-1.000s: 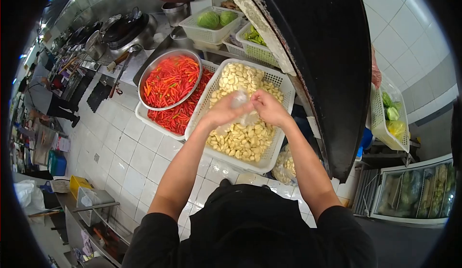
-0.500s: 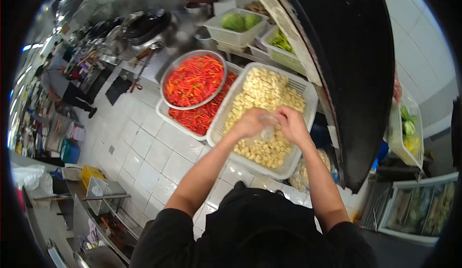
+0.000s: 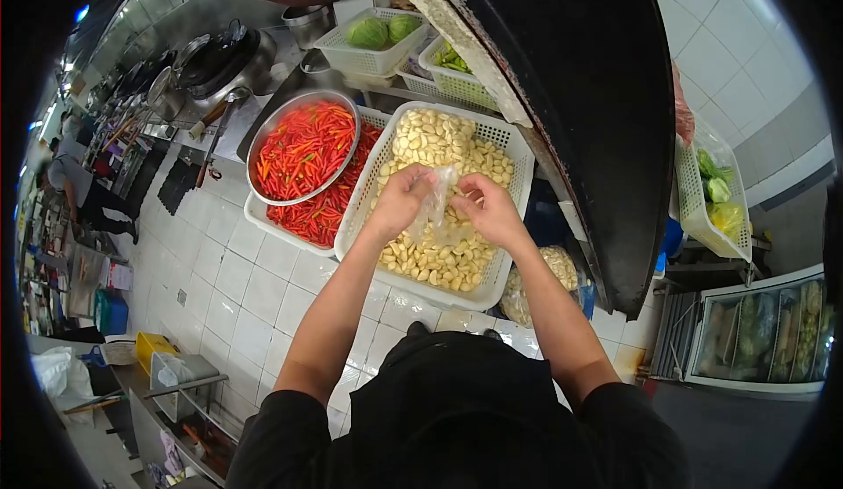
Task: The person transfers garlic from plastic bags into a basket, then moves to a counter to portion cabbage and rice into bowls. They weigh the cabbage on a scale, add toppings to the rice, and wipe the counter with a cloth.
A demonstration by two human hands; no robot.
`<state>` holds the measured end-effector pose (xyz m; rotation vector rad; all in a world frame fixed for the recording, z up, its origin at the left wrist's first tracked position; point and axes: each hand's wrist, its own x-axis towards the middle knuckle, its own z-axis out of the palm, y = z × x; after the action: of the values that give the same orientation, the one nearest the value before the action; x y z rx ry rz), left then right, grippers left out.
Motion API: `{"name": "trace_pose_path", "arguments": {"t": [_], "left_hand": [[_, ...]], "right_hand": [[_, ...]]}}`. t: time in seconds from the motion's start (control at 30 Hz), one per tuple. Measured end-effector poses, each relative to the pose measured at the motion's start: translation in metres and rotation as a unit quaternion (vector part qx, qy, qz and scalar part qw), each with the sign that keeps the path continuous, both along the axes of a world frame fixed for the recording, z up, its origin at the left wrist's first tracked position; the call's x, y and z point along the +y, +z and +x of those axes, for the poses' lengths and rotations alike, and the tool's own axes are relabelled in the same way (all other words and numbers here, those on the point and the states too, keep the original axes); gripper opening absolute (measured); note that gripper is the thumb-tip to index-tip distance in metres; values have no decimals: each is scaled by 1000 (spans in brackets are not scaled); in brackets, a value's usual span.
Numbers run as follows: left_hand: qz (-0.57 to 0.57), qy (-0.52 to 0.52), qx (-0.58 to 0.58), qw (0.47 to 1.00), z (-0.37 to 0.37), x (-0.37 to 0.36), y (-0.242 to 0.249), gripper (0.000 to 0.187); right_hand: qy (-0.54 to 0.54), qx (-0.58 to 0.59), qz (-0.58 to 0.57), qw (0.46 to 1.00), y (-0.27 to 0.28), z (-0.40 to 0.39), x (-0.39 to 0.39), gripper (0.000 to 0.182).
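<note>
A clear plastic bag (image 3: pixel 443 197) hangs between my hands over a white perforated basket (image 3: pixel 520 192) of peeled garlic cloves (image 3: pixel 428 262). My left hand (image 3: pixel 404 197) is closed on the bag's left side near its top. On the other side, my right hand (image 3: pixel 488 212) has its fingers curled at the bag's right edge; the thumb and fingertips appear to pinch the film. At the far end of the basket, garlic sits heaped in what looks like a filled clear bag (image 3: pixel 434 134). My hands hide part of the cloves.
To the left, a steel bowl of red chilies (image 3: pixel 303 151) rests on a basket of chilies (image 3: pixel 320 217). A large black curved panel (image 3: pixel 580 120) rises on the right. Cabbage crates (image 3: pixel 373 59) stand behind. Another bag of garlic (image 3: pixel 518 300) lies beside the basket. A person (image 3: pixel 79 182) stands far left.
The view has shifted, so the baskets appear further left. My hands have moved slightly apart, and the plastic bag now shows spread between them, sharper than before.
</note>
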<state>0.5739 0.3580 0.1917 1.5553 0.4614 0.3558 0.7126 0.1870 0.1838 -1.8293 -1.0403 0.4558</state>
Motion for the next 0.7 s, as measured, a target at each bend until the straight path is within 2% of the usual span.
{"name": "trace_pose_path", "arguments": {"t": [0.03,0.07,0.13,0.2,0.23,0.37,0.43,0.53,0.67,0.7], "left_hand": [[-36,11,-30,999,1,3,-5,23],[-71,23,-60,995,1,6,-7,21],[-68,27,-67,995,-1,10,-11,22],[24,43,-31,998,-3,16,-13,21],[23,43,-32,998,-4,17,-15,21],[-25,130,-48,990,-3,23,-29,23],[-53,153,-56,985,-4,27,-34,25],[-84,191,-60,976,-3,35,-37,25],[-87,194,-57,975,-11,39,-35,25],[-99,183,-62,976,-12,37,-30,26]], "right_hand": [[-11,56,-15,998,-2,3,-1,31],[-12,57,-16,998,-5,7,-6,31],[90,23,-194,977,-12,14,-13,35],[91,-15,-176,980,-16,0,-15,34],[93,-53,-159,981,-18,-7,-18,33],[70,-57,-96,991,-32,-14,-25,32],[108,-133,-77,982,-38,-16,-32,29],[113,-97,-142,979,-37,-19,-30,21],[84,-111,-62,988,-32,-14,-25,14],[61,-38,-76,994,-14,-16,-25,13]]}}
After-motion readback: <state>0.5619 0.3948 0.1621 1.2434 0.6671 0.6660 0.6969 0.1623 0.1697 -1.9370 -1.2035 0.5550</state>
